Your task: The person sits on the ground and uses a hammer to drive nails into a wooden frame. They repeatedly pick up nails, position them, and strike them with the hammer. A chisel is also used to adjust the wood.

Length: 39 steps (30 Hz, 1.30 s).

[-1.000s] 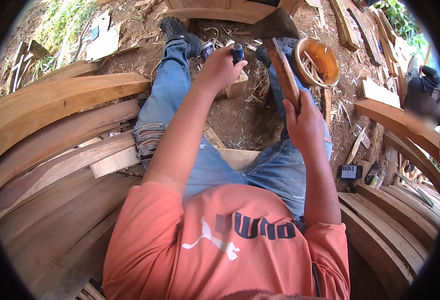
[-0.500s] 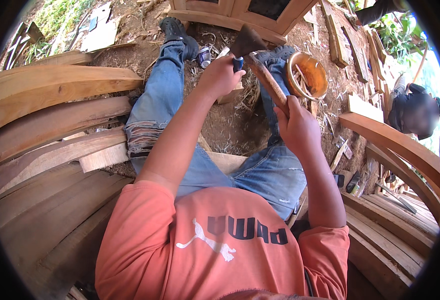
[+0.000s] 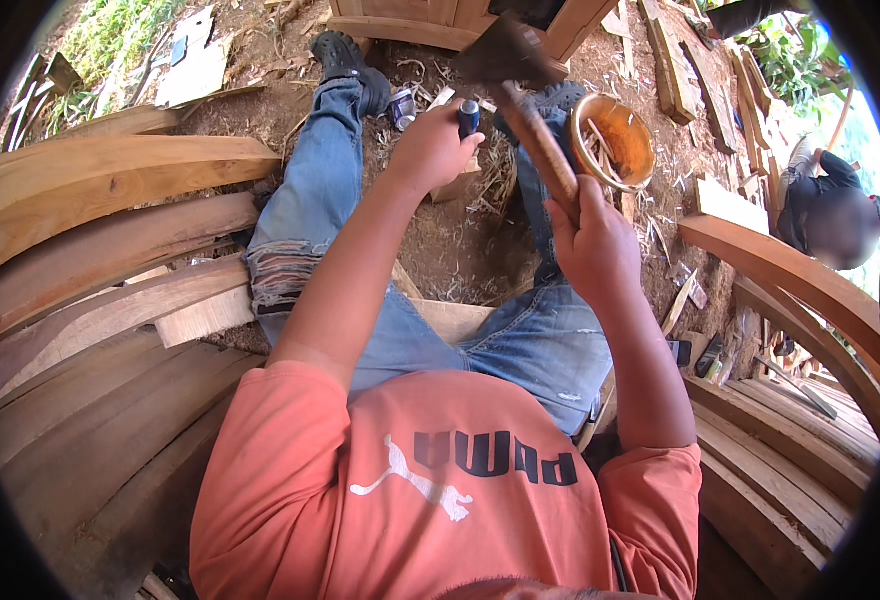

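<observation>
My left hand (image 3: 432, 150) is closed round a tool with a dark blue handle (image 3: 469, 118). The handle's rounded end sticks up out of the fist, and its lower end is hidden. In my right hand (image 3: 600, 245) is a hatchet, gripped low on its worn wooden handle (image 3: 540, 140). Its dark, wide metal head (image 3: 505, 55) is raised beyond my left hand, slightly blurred and apart from the blue handle. Under my left hand, a small wood block (image 3: 457, 186) shows partly between my legs.
A panelled wooden piece (image 3: 400, 30) stands ahead by my feet. A yellowish bucket (image 3: 642, 150) with wood pieces is by my right foot, a can (image 3: 401, 108) by my left. Curved boards (image 3: 130, 165) are stacked at left, timber (image 3: 790, 265) at right. A person (image 3: 830, 215) is far right.
The hatchet head has risen away from the blue handle, which now shows more clearly. My left hand has shifted slightly left and still holds the tool.
</observation>
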Tool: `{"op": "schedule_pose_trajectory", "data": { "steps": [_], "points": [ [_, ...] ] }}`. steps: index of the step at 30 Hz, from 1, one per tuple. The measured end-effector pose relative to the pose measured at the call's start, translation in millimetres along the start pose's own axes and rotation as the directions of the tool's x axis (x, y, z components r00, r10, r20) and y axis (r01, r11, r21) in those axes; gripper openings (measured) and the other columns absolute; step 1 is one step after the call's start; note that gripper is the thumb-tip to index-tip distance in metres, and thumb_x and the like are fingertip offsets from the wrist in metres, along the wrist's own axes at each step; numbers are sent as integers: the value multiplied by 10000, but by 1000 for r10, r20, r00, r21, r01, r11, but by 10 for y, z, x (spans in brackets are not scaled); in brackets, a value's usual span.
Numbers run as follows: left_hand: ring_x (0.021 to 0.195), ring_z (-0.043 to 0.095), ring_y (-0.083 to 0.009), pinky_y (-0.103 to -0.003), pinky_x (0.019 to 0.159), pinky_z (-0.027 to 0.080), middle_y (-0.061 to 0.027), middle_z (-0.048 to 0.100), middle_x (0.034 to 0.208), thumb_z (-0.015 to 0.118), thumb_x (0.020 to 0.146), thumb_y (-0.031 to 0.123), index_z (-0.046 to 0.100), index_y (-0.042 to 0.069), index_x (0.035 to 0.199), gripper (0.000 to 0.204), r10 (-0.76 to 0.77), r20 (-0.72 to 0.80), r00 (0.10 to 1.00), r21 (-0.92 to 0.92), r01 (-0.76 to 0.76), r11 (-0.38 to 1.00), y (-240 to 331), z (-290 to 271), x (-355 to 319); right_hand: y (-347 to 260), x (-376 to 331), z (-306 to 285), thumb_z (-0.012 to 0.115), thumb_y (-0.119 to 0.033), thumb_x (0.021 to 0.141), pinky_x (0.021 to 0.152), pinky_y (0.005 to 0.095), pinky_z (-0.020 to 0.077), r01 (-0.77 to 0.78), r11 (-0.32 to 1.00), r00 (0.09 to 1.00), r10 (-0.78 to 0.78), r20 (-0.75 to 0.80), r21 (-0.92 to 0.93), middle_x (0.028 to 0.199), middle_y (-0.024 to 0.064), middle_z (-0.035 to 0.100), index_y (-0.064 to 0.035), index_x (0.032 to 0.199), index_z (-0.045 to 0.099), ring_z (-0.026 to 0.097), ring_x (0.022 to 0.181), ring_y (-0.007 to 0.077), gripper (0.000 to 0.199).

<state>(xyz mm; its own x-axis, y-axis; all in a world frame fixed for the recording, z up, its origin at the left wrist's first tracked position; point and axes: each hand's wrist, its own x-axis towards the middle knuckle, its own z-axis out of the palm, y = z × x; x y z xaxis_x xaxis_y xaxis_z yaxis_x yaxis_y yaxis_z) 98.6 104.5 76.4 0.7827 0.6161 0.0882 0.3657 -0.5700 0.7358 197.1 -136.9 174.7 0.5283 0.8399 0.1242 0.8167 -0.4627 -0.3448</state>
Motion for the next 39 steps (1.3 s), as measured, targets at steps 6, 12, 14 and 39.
{"op": "schedule_pose_trajectory", "data": {
  "steps": [6,12,14,39],
  "points": [
    [988,723,-419,-473,856,560,-199,758,1012,791,952,255,705,46,1107,274,28,-23,999,-33,-29,999,-87,29,-21,15,51,-17,650,-359,1061,682,564,544,-13,1000,999,14,52,-25,833,209,718,-62,1104,566,710,788,460,311],
    [975,706,-464,-522,837,560,-220,740,990,779,941,253,670,34,1095,289,39,-41,998,-80,-42,996,-136,45,-92,86,48,26,673,-352,1049,657,550,543,24,998,997,-20,81,-58,828,200,714,-65,1131,576,709,765,450,314],
    [963,708,-457,-519,832,561,-218,742,992,782,941,256,686,37,1104,290,64,-73,995,-52,-68,996,-138,36,-75,30,44,29,678,-349,1047,648,549,542,47,999,999,-47,-6,-15,823,197,713,-65,1136,577,709,757,447,314],
    [924,764,-285,-416,801,584,-150,776,1002,790,983,272,701,40,1139,294,-197,-133,971,-240,162,957,-418,22,-56,579,-479,1848,635,-344,1058,683,598,565,-346,938,905,328,273,20,820,239,733,-49,1095,509,732,791,471,323]
  ]
}}
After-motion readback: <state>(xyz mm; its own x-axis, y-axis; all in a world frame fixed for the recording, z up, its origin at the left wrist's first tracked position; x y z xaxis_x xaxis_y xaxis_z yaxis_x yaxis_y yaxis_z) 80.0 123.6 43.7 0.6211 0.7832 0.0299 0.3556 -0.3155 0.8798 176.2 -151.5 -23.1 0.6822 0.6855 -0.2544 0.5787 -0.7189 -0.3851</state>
